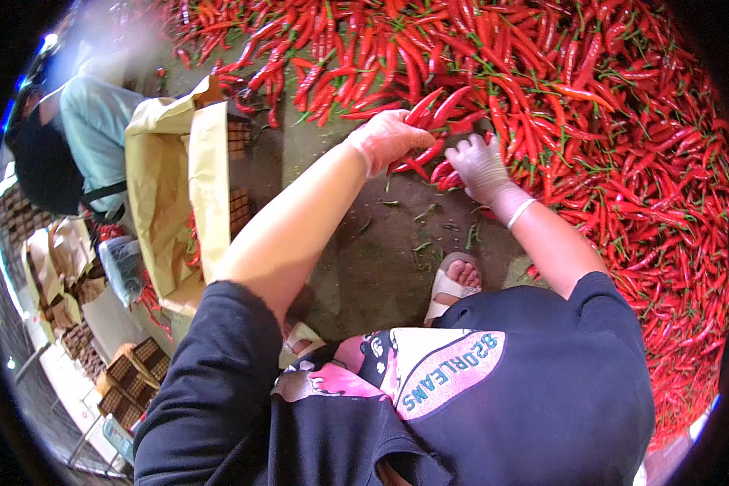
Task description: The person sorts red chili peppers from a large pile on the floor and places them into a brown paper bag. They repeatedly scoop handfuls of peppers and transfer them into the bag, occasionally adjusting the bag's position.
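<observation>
A bunch of red chili peppers [439, 112] sticks out of my left hand [390, 142], which wears a thin translucent glove and is closed round them. To its right, my right hand [479, 168], in a similar pale glove, reaches to the near edge of a large heap of red chili peppers [616, 154]. Its fingers curl inward among the peppers; whatever they pinch is hidden. Several chilies lie between and just below the two hands. Many peppers in the heap have green stems.
An upright brown paper bag [160, 186] stands open at the left, with some chilies inside. Beyond it a person in a light blue garment [97, 121] bends low. Brown crates [134, 377] stand at the lower left. Green stems [424, 212] litter the dark floor near my sandal [454, 283].
</observation>
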A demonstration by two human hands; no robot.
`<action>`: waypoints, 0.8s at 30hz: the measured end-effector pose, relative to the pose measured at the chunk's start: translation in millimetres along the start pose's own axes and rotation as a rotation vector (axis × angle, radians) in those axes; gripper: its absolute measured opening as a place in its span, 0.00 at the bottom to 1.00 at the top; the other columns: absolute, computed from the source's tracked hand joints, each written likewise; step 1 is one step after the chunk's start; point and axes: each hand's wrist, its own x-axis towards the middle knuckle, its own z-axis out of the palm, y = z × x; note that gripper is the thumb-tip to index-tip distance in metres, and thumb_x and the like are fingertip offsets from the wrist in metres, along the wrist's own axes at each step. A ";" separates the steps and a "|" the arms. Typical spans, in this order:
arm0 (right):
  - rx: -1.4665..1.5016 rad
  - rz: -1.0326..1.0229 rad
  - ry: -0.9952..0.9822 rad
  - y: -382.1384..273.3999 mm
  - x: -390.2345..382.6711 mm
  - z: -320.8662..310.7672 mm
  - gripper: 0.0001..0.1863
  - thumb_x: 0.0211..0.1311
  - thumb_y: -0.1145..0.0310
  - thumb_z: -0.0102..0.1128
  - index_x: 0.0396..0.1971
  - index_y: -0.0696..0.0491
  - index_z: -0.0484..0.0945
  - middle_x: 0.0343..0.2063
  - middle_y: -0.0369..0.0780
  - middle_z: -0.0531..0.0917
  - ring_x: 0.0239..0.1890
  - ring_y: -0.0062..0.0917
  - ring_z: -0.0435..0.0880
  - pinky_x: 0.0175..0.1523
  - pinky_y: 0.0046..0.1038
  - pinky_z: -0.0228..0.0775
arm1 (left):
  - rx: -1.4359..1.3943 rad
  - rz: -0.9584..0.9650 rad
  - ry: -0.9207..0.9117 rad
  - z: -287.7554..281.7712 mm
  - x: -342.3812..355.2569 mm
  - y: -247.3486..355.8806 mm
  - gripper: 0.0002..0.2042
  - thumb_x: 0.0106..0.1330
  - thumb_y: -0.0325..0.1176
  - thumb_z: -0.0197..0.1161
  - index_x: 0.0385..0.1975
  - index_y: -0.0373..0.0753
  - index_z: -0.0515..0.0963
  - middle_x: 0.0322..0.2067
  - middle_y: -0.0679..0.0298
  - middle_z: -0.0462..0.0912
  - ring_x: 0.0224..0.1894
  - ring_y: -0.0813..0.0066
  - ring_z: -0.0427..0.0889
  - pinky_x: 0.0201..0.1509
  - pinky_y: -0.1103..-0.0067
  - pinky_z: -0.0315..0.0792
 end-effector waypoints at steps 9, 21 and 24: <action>0.559 0.002 0.322 36.0 -25.2 -35.2 0.33 0.33 0.71 0.76 0.48 0.46 0.77 0.44 0.40 0.82 0.50 0.37 0.80 0.57 0.38 0.71 | -0.116 0.151 0.459 -144.7 -327.3 31.4 0.21 0.59 0.39 0.67 0.49 0.36 0.76 0.31 0.72 0.76 0.29 0.85 0.72 0.33 0.86 0.65; 1.392 -0.209 0.383 -72.5 44.3 -333.8 0.43 0.52 0.64 0.69 0.67 0.60 0.59 0.57 0.43 0.72 0.58 0.30 0.75 0.66 0.35 0.66 | 0.125 0.202 1.139 -288.2 -474.0 -135.2 0.15 0.61 0.34 0.66 0.45 0.35 0.79 0.32 0.70 0.81 0.34 0.84 0.76 0.38 0.83 0.71; 1.512 -0.317 0.287 -202.0 98.7 -392.1 0.37 0.58 0.65 0.61 0.66 0.63 0.61 0.58 0.47 0.76 0.60 0.32 0.75 0.69 0.34 0.62 | 0.051 0.227 0.980 -314.8 -427.1 -180.5 0.20 0.57 0.35 0.69 0.49 0.33 0.79 0.37 0.64 0.84 0.38 0.79 0.79 0.45 0.79 0.74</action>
